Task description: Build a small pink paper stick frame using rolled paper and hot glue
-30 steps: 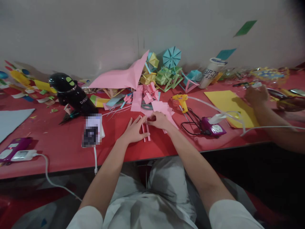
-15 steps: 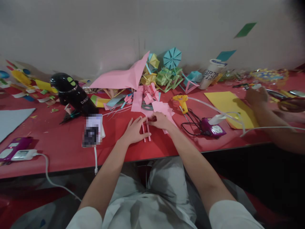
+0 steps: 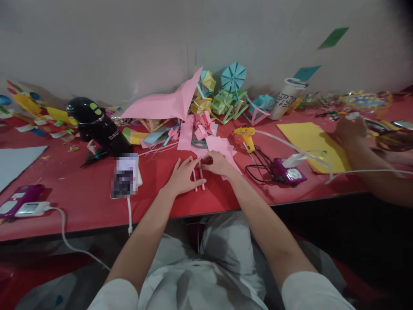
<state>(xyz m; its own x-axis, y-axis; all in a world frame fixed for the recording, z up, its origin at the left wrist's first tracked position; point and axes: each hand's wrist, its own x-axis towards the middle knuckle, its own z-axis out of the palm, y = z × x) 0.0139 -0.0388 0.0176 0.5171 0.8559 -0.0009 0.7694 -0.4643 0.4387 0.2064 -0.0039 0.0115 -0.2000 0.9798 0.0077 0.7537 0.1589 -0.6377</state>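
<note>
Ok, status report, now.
Left-hand grip spread, thumb over two thin pink paper rods. Right-hand grip at rods' far ends. Loose pink paper sheets crowding right wrist.

Matt pink paper sticks, glossy black bottle

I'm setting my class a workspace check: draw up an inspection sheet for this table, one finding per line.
Surface: red tabletop, paper scraps toward the left.
Work pieces: two slim pink paper sticks, side by side.
Clutter: pink paper sheets, yellow hot-glue gun, folded-paper models.
Hands: left hand spread, thumb across the sticks' near ends; right hand at their far ends, firmness of hold unclear.
Cables: black cord looped beside the gun; white cables crossing the front edge.
Surroundings: grey wall behind; another person's hand at right.
</note>
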